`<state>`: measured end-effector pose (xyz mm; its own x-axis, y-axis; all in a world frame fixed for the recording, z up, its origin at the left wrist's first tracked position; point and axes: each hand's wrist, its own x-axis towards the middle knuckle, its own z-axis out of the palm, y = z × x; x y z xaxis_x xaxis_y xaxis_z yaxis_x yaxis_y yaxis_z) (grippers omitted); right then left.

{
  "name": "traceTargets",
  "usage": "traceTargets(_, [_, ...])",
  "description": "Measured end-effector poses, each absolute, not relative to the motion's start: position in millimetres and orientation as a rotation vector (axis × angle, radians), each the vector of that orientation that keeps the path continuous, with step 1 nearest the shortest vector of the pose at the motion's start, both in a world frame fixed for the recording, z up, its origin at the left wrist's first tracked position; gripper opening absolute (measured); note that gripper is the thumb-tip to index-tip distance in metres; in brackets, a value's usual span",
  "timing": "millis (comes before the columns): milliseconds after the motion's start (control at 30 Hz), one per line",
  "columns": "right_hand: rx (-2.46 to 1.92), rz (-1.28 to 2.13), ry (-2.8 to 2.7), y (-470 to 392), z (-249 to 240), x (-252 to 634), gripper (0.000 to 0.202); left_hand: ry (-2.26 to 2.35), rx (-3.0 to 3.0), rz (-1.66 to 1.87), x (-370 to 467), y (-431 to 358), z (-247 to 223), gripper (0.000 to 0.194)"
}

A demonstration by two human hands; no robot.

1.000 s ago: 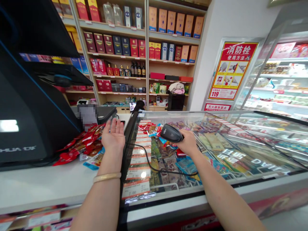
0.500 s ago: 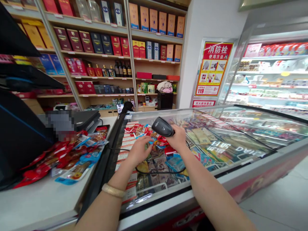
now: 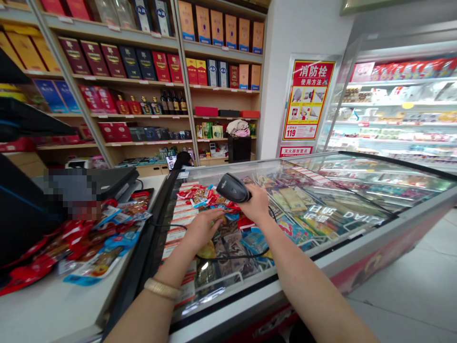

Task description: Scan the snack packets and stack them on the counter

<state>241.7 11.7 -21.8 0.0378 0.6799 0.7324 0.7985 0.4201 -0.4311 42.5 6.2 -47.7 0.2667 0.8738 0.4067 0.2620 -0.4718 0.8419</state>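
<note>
A black handheld barcode scanner (image 3: 233, 187) is gripped by its handle in my right hand (image 3: 257, 205), its head pointing left above the freezer's glass top. Its black cable (image 3: 243, 257) loops across the glass below my hands. My left hand (image 3: 200, 232) reaches over the glass with fingers stretched forward and thumb apart, close to a pile of small red and blue snack packets (image 3: 198, 195). Whether its fingertips touch a packet is hard to make out. Part of the pile lies hidden behind my left fingers and the scanner.
On the white counter (image 3: 67, 309) to the left lies a heap of red and blue snack packets (image 3: 103, 247), beside dark checkout equipment (image 3: 21, 205). The chest freezer (image 3: 321, 259) extends to the right. Shelves of boxed bottles (image 3: 132, 62) and a lit refrigerated display (image 3: 400, 109) stand behind.
My left fingers have lost the bright blue bit seen at their tips and now reach forward, more extended. The scanner stays in my right hand. The whole view has shifted slightly.
</note>
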Motion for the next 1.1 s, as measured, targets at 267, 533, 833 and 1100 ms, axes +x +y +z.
traceTargets(267, [-1.302, -0.154, -1.658, 12.2, -22.9, 241.8, 0.019, 1.086, 1.363, 1.638, 34.0, 3.8, -28.7, 0.029])
traceTargets(533, [-1.297, -0.192, -1.659, 11.2, -22.7, 240.8, 0.019, 1.113, 1.129, 1.700, 25.1, 5.0, -25.7, 0.050])
traceTargets(833, [-1.225, -0.154, -1.775, 9.8, -22.0, 238.7, 0.017, 0.801, 0.449, 1.728, 24.5, 3.7, -10.1, 0.033])
traceTargets(1100, [-1.215, -0.142, -1.854, 11.7, -25.9, 235.7, 0.023, 0.787, 0.338, 1.695, 30.6, 5.0, -8.7, 0.030])
